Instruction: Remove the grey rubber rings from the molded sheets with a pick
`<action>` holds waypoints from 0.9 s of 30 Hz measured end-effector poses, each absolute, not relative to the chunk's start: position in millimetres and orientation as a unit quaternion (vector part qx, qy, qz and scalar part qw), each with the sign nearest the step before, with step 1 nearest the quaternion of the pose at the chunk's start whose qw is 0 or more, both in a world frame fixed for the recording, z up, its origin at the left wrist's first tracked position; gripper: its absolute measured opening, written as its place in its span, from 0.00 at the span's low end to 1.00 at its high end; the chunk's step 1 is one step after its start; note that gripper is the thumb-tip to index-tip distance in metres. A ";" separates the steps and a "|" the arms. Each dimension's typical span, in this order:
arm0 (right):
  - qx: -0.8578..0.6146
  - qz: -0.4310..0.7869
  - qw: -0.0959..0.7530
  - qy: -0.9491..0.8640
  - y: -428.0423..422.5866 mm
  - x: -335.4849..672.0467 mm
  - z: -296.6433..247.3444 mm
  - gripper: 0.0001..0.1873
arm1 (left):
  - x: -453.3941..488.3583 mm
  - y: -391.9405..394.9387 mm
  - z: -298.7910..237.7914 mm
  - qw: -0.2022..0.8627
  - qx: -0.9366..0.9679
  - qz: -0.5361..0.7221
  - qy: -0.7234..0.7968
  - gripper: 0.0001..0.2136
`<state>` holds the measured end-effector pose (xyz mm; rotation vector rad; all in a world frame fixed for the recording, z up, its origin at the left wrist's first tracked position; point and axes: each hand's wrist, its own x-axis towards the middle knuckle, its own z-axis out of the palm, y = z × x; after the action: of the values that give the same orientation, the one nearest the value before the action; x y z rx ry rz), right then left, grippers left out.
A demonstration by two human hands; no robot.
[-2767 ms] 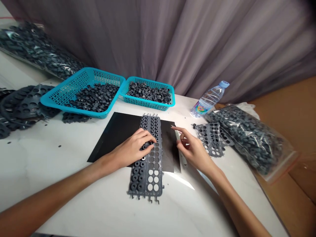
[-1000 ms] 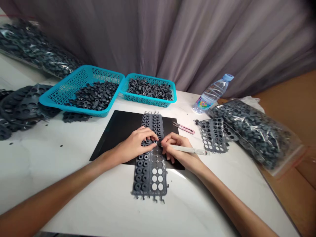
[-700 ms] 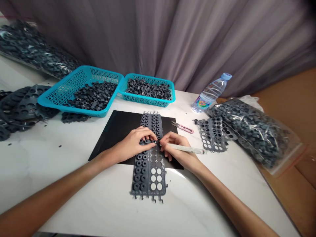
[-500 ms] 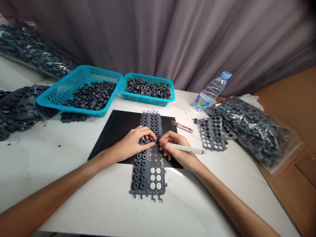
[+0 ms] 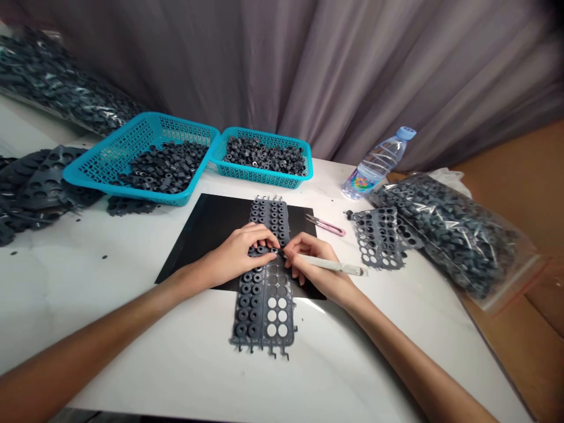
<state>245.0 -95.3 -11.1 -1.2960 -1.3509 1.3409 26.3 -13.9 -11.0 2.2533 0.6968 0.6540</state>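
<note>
A dark grey moulded rubber sheet [image 5: 265,294] with rows of ring-shaped parts lies lengthwise across a black mat [image 5: 198,235]. Its near right section shows bare round holes; rings fill the left rows and the far end. My left hand [image 5: 247,249] is closed over the sheet's middle, thumb and fingertips pinched around a ring at its right half. In my right hand [image 5: 315,261] is a pen-like tool [image 5: 330,265] with a whitish wrapped handle. Its dark tip meets the sheet beside my left fingertips; the tip's exact shape is too small to tell.
Two blue baskets [image 5: 189,197] [image 5: 264,177] of loose rings stand at the back. Pink thread snips [image 5: 328,226], a holed sheet [image 5: 379,238], a water bottle [image 5: 376,167] and a bag of parts [image 5: 453,235] are on the right. Sheet scraps [image 5: 39,188] and another bag [image 5: 61,85] lie left.
Both hands stay in nearly the same place, at the middle of the sheet. The whole view has shifted very slightly; nothing is visibly let go or picked up.
</note>
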 end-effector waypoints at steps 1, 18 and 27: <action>-0.515 0.531 0.407 -0.536 -95.3 245.0 -11.0 0.06 | 26.3 -14.1 -10.9 0.336 0.868 0.250 0.267 0.04; -0.558 0.435 0.365 -0.606 -100.9 238.1 -1.3 0.08 | 31.2 -43.0 8.7 -0.102 0.973 0.086 0.186 0.10; -0.558 0.435 0.357 -0.610 -100.7 240.4 1.3 0.06 | 28.5 -31.6 1.6 -0.125 0.977 0.081 0.151 0.13</action>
<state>240.4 -100.7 1.3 -1.4411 -1.5757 1.1222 28.5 -31.6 1.6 3.3402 0.5167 0.2773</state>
